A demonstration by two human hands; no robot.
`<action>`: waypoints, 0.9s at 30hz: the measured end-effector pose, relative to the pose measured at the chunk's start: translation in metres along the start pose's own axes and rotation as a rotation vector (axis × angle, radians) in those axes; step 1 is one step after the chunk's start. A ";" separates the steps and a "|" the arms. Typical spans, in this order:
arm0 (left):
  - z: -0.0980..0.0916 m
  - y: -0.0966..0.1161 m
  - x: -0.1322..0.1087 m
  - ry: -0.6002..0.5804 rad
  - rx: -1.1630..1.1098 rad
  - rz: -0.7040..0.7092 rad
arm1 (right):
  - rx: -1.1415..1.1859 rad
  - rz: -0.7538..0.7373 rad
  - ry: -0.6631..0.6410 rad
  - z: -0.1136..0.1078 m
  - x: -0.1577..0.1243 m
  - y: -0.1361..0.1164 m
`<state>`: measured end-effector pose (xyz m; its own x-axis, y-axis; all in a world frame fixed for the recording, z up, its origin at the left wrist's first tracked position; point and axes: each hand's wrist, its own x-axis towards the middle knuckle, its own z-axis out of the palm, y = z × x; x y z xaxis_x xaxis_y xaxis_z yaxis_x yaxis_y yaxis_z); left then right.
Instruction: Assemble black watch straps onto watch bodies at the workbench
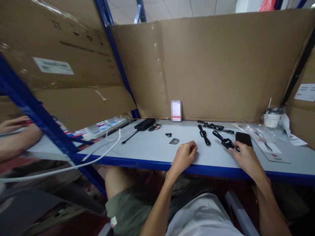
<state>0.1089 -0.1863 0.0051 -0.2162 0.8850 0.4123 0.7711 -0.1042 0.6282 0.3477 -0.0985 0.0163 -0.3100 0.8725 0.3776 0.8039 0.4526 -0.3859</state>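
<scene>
Right hand: the right hand [244, 157] grips the near handle of a black spokeshave [226, 143] between thumb and fingers.
Gripped spokeshave: above the right part of the grey tabletop [147, 150], its far handle pointing away and to the left; whether it touches the surface, I cannot tell.
Left hand: the left hand [185, 153] is loosely curled closed at the table's front edge, knuckles up; its palm is hidden, so I cannot tell if anything small is inside.
Loose spokeshave: 1 more black spokeshave [204, 135] lies between the 2 hands, farther back.
Rear spokeshaves: a group of black spokeshaves [218, 128] lies close together behind these; the overlap hides their exact count.
Metal plate: a flat grey plate [174, 141] lies beyond the left hand, with a small black part [168, 134] just behind it.
Phones: 1 dark phone [243, 139] lies flat beside the right hand; 1 lit phone [176, 110] leans upright against the cardboard panel [209, 65].
Right end: clear plastic packaging [258, 129], a printed card [270, 152] and a white cup [271, 120].
Left end: a black box [145, 124] beside a short cable [129, 136]; beyond the blue post, a co-worker's arm [21, 141].
</scene>
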 end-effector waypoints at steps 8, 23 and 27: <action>0.001 -0.002 0.000 -0.012 0.072 0.008 | 0.016 0.005 -0.111 -0.012 -0.010 -0.001; 0.001 0.004 -0.001 0.006 0.099 0.005 | -0.258 -0.282 -0.112 0.025 0.029 -0.054; 0.001 0.005 -0.002 0.012 0.092 0.014 | -0.123 -0.384 -0.227 0.044 0.019 -0.062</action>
<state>0.1134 -0.1880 0.0069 -0.2121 0.8780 0.4291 0.8259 -0.0737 0.5590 0.2697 -0.1018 0.0109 -0.6892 0.6707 0.2742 0.6594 0.7374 -0.1462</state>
